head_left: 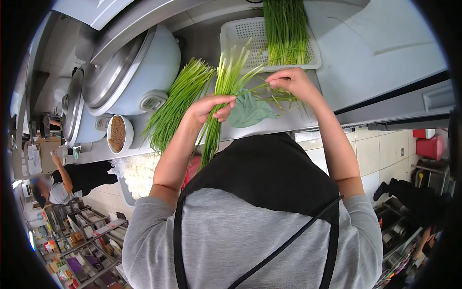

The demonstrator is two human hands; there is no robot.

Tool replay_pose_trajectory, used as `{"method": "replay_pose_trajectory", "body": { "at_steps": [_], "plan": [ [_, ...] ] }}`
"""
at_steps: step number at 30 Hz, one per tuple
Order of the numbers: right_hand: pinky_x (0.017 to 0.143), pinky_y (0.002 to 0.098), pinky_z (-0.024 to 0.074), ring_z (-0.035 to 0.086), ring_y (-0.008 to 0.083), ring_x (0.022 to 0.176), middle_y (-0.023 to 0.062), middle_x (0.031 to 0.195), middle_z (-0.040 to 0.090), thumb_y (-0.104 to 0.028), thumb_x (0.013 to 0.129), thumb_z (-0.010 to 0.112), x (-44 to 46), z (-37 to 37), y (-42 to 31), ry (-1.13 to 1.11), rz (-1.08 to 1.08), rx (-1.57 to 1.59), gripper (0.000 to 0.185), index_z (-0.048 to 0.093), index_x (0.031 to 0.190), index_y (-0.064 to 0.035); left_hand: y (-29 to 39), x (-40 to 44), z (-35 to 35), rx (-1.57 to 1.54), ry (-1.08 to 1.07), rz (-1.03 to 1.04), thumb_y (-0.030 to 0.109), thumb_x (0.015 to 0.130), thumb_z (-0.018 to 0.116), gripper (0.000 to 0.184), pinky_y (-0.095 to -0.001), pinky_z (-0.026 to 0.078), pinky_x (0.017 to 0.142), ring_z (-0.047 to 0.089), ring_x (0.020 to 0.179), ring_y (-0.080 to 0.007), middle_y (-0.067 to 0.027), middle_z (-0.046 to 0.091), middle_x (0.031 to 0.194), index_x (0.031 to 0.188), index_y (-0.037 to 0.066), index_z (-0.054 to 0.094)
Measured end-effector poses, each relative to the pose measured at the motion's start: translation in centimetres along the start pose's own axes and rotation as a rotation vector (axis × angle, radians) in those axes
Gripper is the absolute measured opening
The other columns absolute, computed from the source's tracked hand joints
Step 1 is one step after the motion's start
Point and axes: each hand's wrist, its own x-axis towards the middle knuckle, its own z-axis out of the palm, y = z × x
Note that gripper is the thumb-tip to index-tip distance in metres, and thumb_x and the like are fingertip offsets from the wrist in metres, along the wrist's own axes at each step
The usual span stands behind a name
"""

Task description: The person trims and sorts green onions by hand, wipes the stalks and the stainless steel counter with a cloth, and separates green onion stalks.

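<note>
My left hand point(209, 108) is closed around a bunch of garlic chives point(226, 77), pale stem ends pointing away from me and green tips hanging toward my apron. The fingers of my right hand point(291, 83) pinch a thin chive stalk that sticks out sideways from this bunch. Beneath the right hand, loose chive scraps point(285, 98) are scattered on the metal counter. A crumpled green cloth point(250, 111) lies between the hands. Left of the bunch rests a larger pile of chives point(180, 96). More chives point(286, 33) fill the right side of a white perforated basket point(236, 41).
Two big cookers with metal lids, the nearer one point(161, 62) bluish-white, stand at the left. A bowl of brown granules point(117, 135) sits by the counter edge, above a tub of white pieces point(139, 176). One person point(72, 183) stands far left; another point(414, 197) is at right.
</note>
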Motion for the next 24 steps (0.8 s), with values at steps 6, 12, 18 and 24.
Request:
{"method": "replay_pose_trajectory", "body": {
  "at_steps": [6, 12, 18, 24],
  "plan": [
    [0.068, 0.0229, 0.0439, 0.057, 0.0108, 0.073, 0.0058, 0.079, 0.063, -0.011, 0.075, 0.06, -0.1, -1.9, 0.2, 0.153, 0.047, -0.055, 0.015, 0.064, 0.086, -0.001, -0.5, -0.2, -0.7, 0.012, 0.028, 0.011, 0.025, 0.083, 0.049, 0.022, -0.0251, 0.03, 0.041, 0.029, 0.036, -0.0081, 0.0024, 0.034, 0.042, 0.072, 0.006, 0.052],
    [0.074, 0.0257, 0.0421, 0.054, 0.0153, 0.086, 0.0105, 0.095, 0.059, -0.017, 0.076, 0.059, -1.2, -0.6, 3.5, 0.211, -0.248, -0.75, 0.02, 0.063, 0.09, -0.0029, -0.8, -0.2, -1.2, -0.042, 0.014, 0.03, 0.025, 0.083, 0.05, 0.022, -0.0249, 0.03, 0.042, 0.029, 0.037, -0.0082, 0.0021, 0.033, 0.043, 0.074, 0.005, 0.053],
    [0.074, 0.0246, 0.0429, 0.055, 0.0123, 0.084, 0.0039, 0.09, 0.06, -0.029, 0.082, 0.054, 0.7, 4.3, 1.2, 0.187, 0.03, 0.22, 0.03, 0.061, 0.094, -0.0022, 0.2, 1.1, 1.5, 0.13, 0.124, 0.007, 0.026, 0.083, 0.05, 0.028, -0.0269, 0.045, 0.055, 0.056, 0.055, -0.0164, -0.0116, 0.061, 0.073, 0.093, 0.0, 0.055],
    [0.069, 0.0211, 0.0415, 0.055, 0.0091, 0.075, 0.0033, 0.086, 0.06, -0.026, 0.083, 0.053, 0.7, 3.1, -0.9, 0.35, 0.124, 0.493, 0.025, 0.059, 0.092, -0.004, 0.0, 1.1, -0.1, 0.017, 0.18, 0.084, 0.025, 0.082, 0.053, 0.034, -0.0284, 0.048, 0.063, 0.061, 0.075, -0.022, -0.0163, 0.059, 0.097, 0.102, -0.002, 0.052]
  ]
}}
